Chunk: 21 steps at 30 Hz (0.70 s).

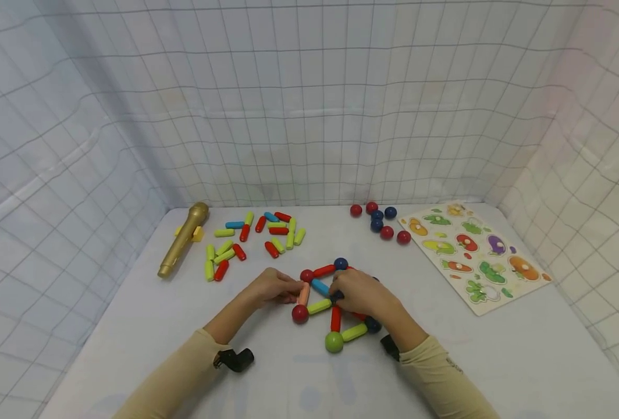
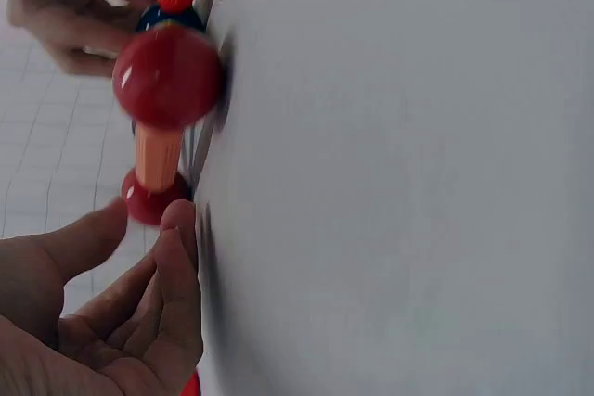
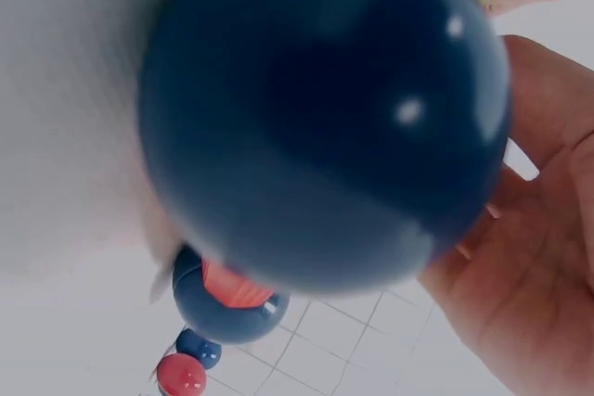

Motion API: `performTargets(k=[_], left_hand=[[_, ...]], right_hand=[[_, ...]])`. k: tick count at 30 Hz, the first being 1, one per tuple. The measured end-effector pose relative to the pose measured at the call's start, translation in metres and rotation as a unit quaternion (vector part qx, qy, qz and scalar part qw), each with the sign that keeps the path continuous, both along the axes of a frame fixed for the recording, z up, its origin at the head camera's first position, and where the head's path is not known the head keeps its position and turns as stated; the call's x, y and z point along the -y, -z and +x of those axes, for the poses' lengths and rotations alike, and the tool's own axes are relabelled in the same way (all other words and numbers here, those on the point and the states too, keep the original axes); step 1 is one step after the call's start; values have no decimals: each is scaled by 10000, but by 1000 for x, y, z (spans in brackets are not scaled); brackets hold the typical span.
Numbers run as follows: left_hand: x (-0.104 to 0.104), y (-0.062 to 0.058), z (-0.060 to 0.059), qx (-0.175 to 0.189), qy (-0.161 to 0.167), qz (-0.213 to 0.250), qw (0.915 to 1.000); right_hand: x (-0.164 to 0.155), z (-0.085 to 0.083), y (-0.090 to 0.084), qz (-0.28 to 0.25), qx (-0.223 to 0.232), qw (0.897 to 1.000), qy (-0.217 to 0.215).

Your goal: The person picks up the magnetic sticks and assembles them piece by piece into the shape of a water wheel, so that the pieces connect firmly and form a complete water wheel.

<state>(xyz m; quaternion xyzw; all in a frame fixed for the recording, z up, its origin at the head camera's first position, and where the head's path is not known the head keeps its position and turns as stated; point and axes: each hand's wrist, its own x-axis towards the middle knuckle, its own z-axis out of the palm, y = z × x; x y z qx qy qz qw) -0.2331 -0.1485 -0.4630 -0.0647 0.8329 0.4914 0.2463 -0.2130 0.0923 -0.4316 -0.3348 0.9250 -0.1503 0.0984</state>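
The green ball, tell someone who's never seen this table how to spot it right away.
Start at the white table and find the stick-and-ball frame under the two hands in its middle. Go to the frame's nearest corner, between the sleeved forearms. The green ball sits there, the only green ball; every other ball is red or dark blue.

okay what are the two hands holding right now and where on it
The left hand pinches the orange rod of the stick-and-ball structure about midway. The right hand grips a dark ball at the structure's middle joint, mostly hidden under its fingers.
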Motion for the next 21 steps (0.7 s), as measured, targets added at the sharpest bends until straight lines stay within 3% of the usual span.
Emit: performTargets(k=[2, 3, 4, 6, 7, 9, 12, 14, 19, 21], left_hand=[[17, -6, -3, -649, 242, -614, 9957], [27, -10, -5, -1117, 354, -1087, 9872], [39, -14, -7, -1578, 396, -1658, 9727], [61, -22, -10, -2212, 248, -2796, 9339], [71, -26, -11, -2347, 116, -3249, 9161], [86, -32, -14, -2282, -166, -3835, 8947], [99, -35, -16, -1770, -341, -4127, 8928], [102, -33, -17, -1550, -268, -4182, 8946], [102, -25, -17, -1542, -149, -4304, 8893], [100, -24, -15, -1604, -187, -4220, 8921]], right_hand=[[-1, 0, 0, -10, 131, 9999, -47], [-1, 0, 0, -7, 179, 9998, -62], [-1, 0, 0, -6, 211, 9997, -76], [-1, 0, 0, 20, 196, 9998, -98], [-1, -1, 1, 23, 185, 9998, -97], [-2, -1, 1, 11, 121, 9999, -106], [-3, -3, 0, -29, -24, 9999, -151], [-3, -3, -1, -62, -101, 9998, -165], [-4, -2, -3, -100, 115, 9999, -2], [-4, -1, -3, -56, 227, 9996, 138]])
